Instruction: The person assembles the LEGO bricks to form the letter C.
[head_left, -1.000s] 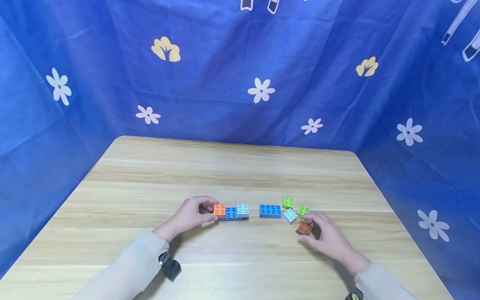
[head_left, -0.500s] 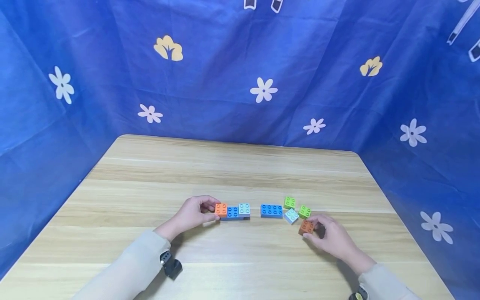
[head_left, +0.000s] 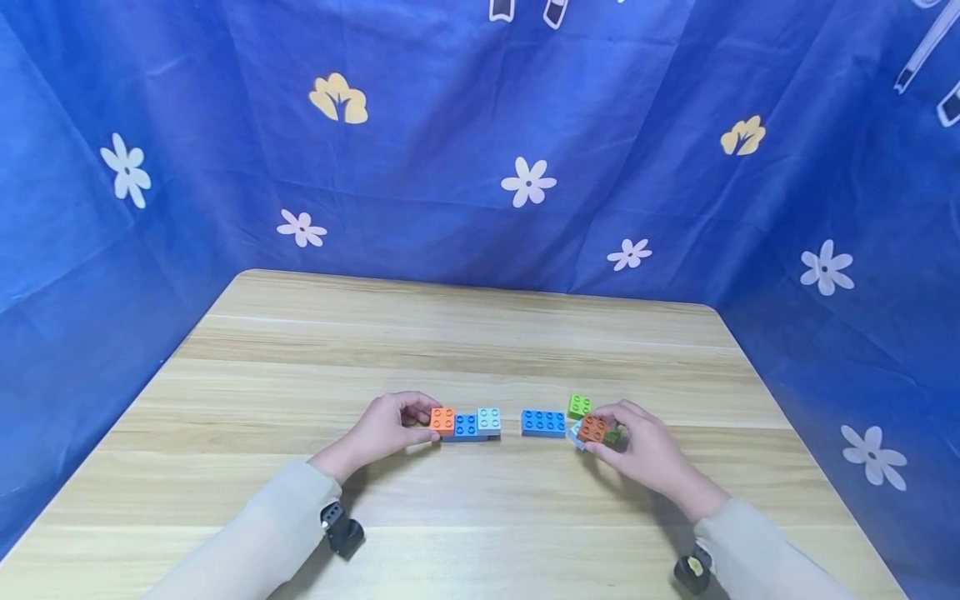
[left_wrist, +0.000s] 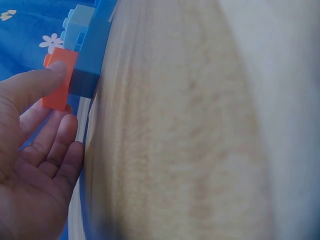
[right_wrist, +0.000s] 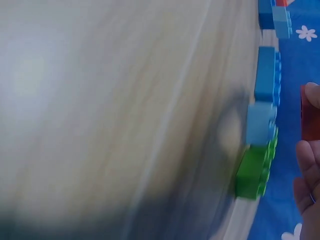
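My left hand (head_left: 386,429) pinches the orange brick (head_left: 442,420), which sits on the left end of a blue brick (head_left: 466,426); a light blue brick (head_left: 489,418) is on its right end. In the left wrist view the thumb lies on the orange brick (left_wrist: 62,82). My right hand (head_left: 651,450) holds a brown brick (head_left: 592,428) between thumb and fingers, raised off the table above a second light blue brick (head_left: 576,435), partly hiding it. The right wrist view has the brown brick (right_wrist: 310,117) at its right edge, apart from the row of bricks.
Between the hands lies another blue brick (head_left: 543,422). One green brick (head_left: 580,406) is just behind the raised brown one, and a second green brick (head_left: 612,436) is mostly hidden by the right hand. A blue cloth (head_left: 420,217) hangs behind the wooden table (head_left: 450,333).
My right hand has lifted the brown brick and carried it left and back, over the light blue one. The left hand keeps its grip on the orange brick, nearly still.
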